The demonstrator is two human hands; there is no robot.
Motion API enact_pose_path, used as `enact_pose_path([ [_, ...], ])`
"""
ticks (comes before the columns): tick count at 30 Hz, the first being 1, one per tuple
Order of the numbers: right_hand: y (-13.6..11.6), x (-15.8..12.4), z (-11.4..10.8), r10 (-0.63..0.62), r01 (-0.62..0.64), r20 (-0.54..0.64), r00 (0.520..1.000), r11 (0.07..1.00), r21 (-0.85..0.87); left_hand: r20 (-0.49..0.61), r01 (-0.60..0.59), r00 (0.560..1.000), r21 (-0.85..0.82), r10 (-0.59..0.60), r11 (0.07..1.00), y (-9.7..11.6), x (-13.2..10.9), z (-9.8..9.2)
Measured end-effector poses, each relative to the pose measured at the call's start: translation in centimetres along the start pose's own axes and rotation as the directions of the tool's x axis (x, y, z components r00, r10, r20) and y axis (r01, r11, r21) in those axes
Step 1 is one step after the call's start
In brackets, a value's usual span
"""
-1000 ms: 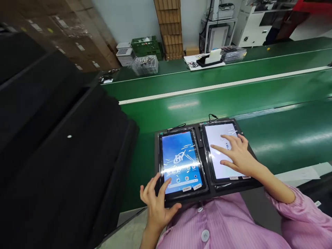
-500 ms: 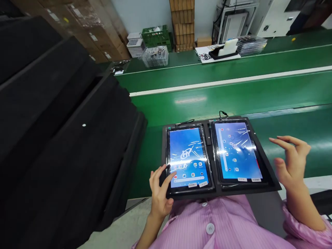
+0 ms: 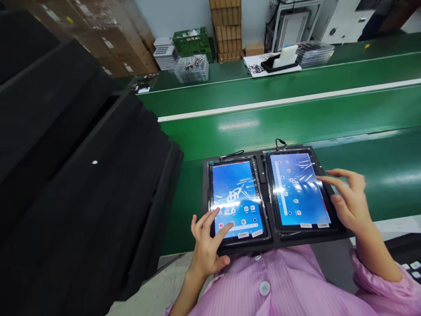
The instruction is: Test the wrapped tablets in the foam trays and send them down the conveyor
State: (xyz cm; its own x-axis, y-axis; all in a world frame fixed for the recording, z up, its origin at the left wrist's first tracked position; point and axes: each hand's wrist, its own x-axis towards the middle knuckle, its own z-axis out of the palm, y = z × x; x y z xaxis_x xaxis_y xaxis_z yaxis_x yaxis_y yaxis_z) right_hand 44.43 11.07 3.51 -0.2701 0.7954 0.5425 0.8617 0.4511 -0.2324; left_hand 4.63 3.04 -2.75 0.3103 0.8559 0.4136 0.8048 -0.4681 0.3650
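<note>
Two tablets lie side by side in a black foam tray, both lit with a blue home screen under clear film. Over the lower left of the left tablet is my left hand, fingers spread and fingertips at the row of icons. My right hand reaches in from the right, its fingers extended and a fingertip at the right edge of the screen of the right tablet. Neither hand holds anything. Short black cables stick out at the tablets' top edges.
A tall stack of black foam trays stands close on the left. Beyond the tablets runs a green conveyor belt with a pale rail. Clear plastic trays, a green crate and cardboard boxes are at the back.
My right hand has moved left from beside the tray to the right tablet's screen. My left hand has shifted slightly right over the left tablet. Both screens still show icons.
</note>
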Motion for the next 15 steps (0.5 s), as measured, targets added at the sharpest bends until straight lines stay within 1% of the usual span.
enact_pose_path([
  [2,0.1,-0.4,0.9,-0.050,0.051,0.139,0.989,0.999,-0.003,-0.011,0.006,1.000,0.001,-0.006,1.000,-0.1,-0.3,0.1],
  [4,-0.2,-0.6,2.1,-0.073,0.085,0.245,0.967,0.996,-0.037,-0.016,0.009,1.000,-0.003,-0.009,1.000,-0.3,-0.3,0.2],
  [7,-0.9,-0.2,3.7,-0.032,0.081,0.341,0.940,0.988,-0.132,-0.024,-0.027,0.999,-0.002,0.027,1.000,-0.3,0.1,0.1],
  [9,-1.2,0.6,4.1,0.003,0.073,0.378,0.926,0.980,-0.186,-0.010,-0.064,0.998,0.025,0.064,0.998,-0.2,0.5,-0.1],
  [11,-1.3,1.3,4.0,0.002,0.078,0.379,0.925,0.977,-0.197,0.008,-0.083,0.997,0.064,0.082,0.995,-0.1,0.7,-0.2],
  [12,-1.1,1.6,3.7,-0.003,0.075,0.355,0.935,0.980,-0.187,0.004,-0.079,0.997,0.078,0.079,0.994,-0.1,0.7,-0.3],
  [15,-0.2,1.8,2.4,0.025,0.005,0.210,0.977,0.990,-0.139,-0.048,-0.038,0.998,0.064,0.041,0.997,-0.1,0.5,-0.2],
])
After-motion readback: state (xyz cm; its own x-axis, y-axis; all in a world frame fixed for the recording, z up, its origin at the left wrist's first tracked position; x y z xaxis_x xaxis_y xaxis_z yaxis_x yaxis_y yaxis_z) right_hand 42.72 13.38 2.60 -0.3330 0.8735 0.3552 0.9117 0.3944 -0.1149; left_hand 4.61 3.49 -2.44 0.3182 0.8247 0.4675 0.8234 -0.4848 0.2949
